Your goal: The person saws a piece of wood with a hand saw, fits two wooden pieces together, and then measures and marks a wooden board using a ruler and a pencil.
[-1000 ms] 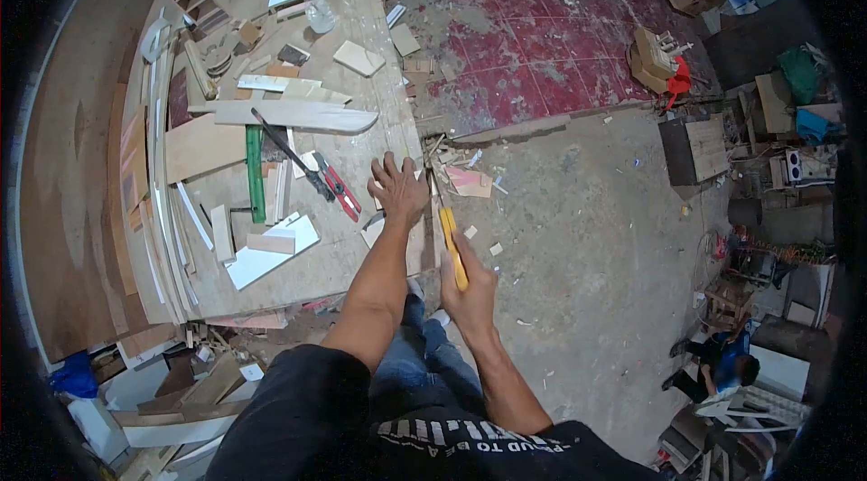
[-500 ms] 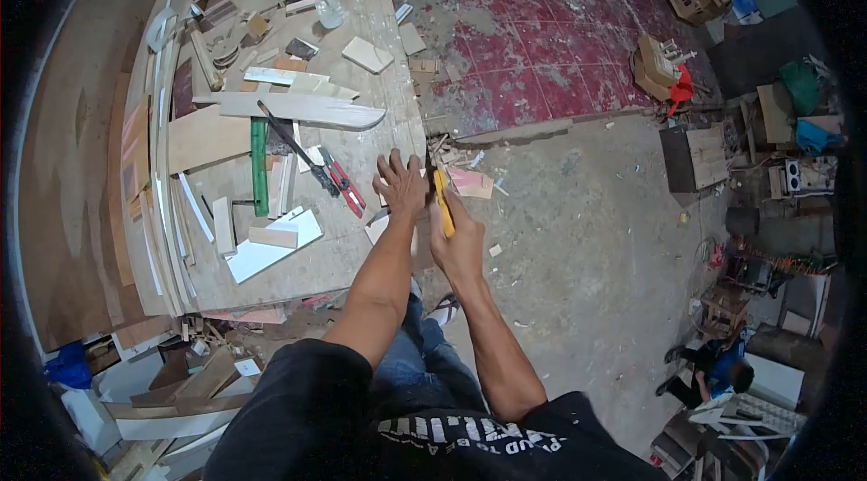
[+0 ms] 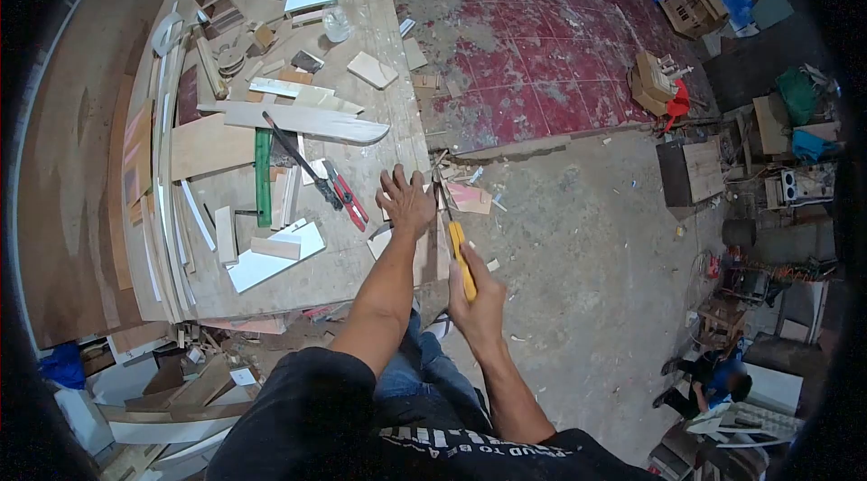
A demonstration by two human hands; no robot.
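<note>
- The left hand point(image 3: 405, 201) lies palm down at the edge of the bench point(image 3: 366, 133). Its fingers are spread open and flat, gripping nothing.
- Under that palm and toward the wrist is a pale strip of wood point(image 3: 421, 255), lying along the bench edge. The fingers press on its far end.
- The right hand point(image 3: 479, 300) has its fingers closed around the yellow handle of a saw point(image 3: 461, 262).
- The saw's thin dark blade runs up from the right fingers and ends just beside the left hand's little finger, close against the strip. I cannot tell how deep it sits in the wood.
- Just beyond the left thumb lie red-handled pliers point(image 3: 349, 198), apart from the hand.
- Further out past the thumb lies a black-handled tool point(image 3: 302, 158), set at a slant, with a green bar point(image 3: 263, 176) upright beside it.
- Well beyond the left fingertips a long pale board point(image 3: 298, 120) lies across the bench.
- Just past the saw's tip, off the bench edge, small wood scraps point(image 3: 470, 197) lie on the concrete floor point(image 3: 587, 237).
- Far from both hands, in the lower right corner, another person point(image 3: 713, 377) sits low among clutter.
</note>
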